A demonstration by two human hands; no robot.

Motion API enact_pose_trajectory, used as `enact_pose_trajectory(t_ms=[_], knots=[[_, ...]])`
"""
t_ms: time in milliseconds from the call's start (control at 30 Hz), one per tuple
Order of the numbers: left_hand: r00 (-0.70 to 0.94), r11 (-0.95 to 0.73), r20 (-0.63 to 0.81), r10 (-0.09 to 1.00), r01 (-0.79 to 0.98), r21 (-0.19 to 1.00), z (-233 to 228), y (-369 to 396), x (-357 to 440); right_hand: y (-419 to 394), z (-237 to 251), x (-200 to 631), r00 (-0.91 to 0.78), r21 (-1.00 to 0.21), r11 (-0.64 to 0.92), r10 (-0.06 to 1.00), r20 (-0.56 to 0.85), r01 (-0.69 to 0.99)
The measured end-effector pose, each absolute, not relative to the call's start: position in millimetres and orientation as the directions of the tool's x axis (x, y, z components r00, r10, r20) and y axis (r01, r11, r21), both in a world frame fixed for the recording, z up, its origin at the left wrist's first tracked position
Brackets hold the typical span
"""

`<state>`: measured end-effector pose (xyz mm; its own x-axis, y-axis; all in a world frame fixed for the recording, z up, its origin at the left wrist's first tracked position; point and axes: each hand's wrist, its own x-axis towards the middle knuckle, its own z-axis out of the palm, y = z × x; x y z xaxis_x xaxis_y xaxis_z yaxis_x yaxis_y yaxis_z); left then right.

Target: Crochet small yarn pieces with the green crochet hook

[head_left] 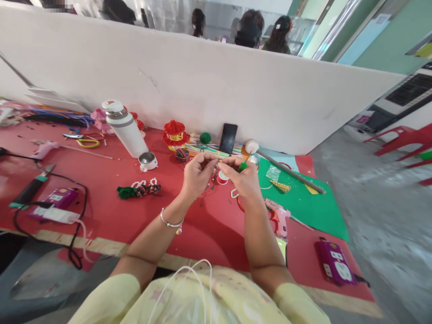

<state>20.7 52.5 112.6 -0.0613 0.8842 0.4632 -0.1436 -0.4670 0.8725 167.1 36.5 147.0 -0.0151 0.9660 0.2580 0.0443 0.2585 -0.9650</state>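
Together, left hand point(196, 173) and right hand point(243, 179) pinch one thin stick point(218, 159) (two hands).

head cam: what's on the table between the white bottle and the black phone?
Between the white bottle and the black phone, the head view shows a red-topped ornament, a small multicoloured ball and a green yarn ball.

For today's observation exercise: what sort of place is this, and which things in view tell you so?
Probably a shared craft workshop. A red-covered table carries a glue gun, scissors and small yarn ornaments. The left hand and right hand pinch a thin stick together.
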Motion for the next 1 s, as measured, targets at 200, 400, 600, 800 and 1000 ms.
enact_pose_trajectory(t_ms=[200,400,600,800,1000], knots=[[-0.040,-0.447,0.446,0.894,-0.145,0.883,111,51,22,36,150,169,0.001,-0.961,0.266,0.964,0.267,0.074],[-0.062,-0.460,0.456,0.888,-0.135,0.878,113,50,21,37,148,172,-0.058,-0.962,0.252,0.967,0.247,0.109],[-0.101,-0.489,0.481,0.871,-0.072,0.869,114,50,19,40,146,178,-0.145,-0.969,0.224,0.967,0.209,0.103],[-0.108,-0.506,0.499,0.860,-0.051,0.861,113,50,19,37,151,177,-0.125,-0.970,0.220,0.970,0.207,0.103],[-0.097,-0.538,0.532,0.841,-0.044,0.842,114,50,21,37,149,172,-0.049,-0.954,0.276,0.961,0.272,0.117]])
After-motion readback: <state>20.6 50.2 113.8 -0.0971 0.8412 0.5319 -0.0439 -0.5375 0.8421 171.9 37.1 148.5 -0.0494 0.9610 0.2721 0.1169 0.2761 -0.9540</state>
